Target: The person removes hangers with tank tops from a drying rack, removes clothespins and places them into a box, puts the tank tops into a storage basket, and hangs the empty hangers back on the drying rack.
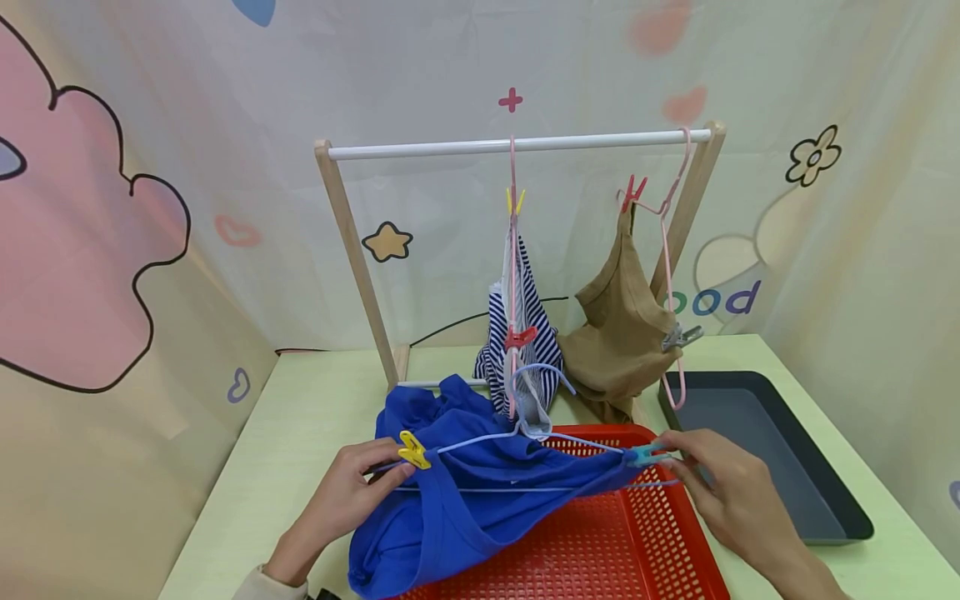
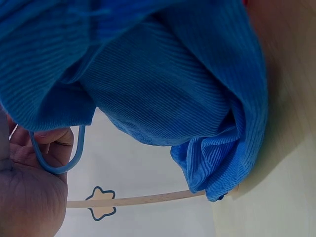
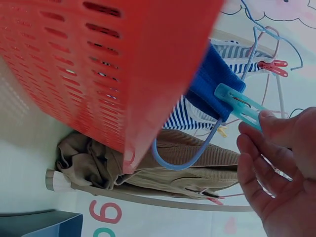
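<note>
A blue corduroy garment hangs from a light blue hanger in front of me. A yellow clothespin clips it on the left, and a light blue clothespin clips it on the right. My left hand grips the hanger's left end beside the yellow clothespin; its fingers are partly hidden behind the cloth in the left wrist view. My right hand pinches the light blue clothespin between thumb and fingers at the hanger's right end. The hanger's hook points up.
Beneath the garment stands a red basket. Behind it, a rack with a white rod carries striped clothing and brown clothing on pink hangers. A dark grey tray lies at the right.
</note>
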`<state>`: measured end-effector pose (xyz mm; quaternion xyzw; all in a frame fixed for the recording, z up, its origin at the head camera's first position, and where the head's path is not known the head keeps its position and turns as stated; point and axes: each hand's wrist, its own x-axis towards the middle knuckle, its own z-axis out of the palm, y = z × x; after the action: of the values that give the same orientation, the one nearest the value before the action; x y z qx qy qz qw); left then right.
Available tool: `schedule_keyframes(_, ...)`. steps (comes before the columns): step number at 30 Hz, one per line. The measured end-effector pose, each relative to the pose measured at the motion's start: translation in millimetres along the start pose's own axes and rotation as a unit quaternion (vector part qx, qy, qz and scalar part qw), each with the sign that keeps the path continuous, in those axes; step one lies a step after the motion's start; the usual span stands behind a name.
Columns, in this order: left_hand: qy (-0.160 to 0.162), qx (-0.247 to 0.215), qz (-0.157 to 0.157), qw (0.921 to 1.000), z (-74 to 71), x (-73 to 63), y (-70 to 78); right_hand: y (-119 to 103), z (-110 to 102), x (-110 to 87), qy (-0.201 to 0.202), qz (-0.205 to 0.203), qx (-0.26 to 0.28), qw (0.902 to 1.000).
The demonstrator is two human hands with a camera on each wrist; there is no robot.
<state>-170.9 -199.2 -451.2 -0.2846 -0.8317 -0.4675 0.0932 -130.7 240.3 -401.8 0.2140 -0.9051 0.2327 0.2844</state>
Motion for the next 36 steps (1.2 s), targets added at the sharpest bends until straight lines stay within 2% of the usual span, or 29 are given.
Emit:
schedule_keyframes(6, 0.001, -0.005, 0.007, 1.0000, -0.4, 0.1, 1.0, 0.0, -0.5, 0.3, 0.026, -0.009, 0.002, 0.9996)
schedule_keyframes(24, 0.009, 0.015, 0.019, 0.9997, 2.0, 0.5, -3.0, 0.1, -4.3, 3.9, 0.008, -0.013, -0.021, 0.9997)
schedule_keyframes(36, 0.020, 0.021, 0.031, 0.9991, 2.7, 1.2, 0.6, -1.7, -9.8, 7.4, 0.002, -0.013, -0.029, 0.9995)
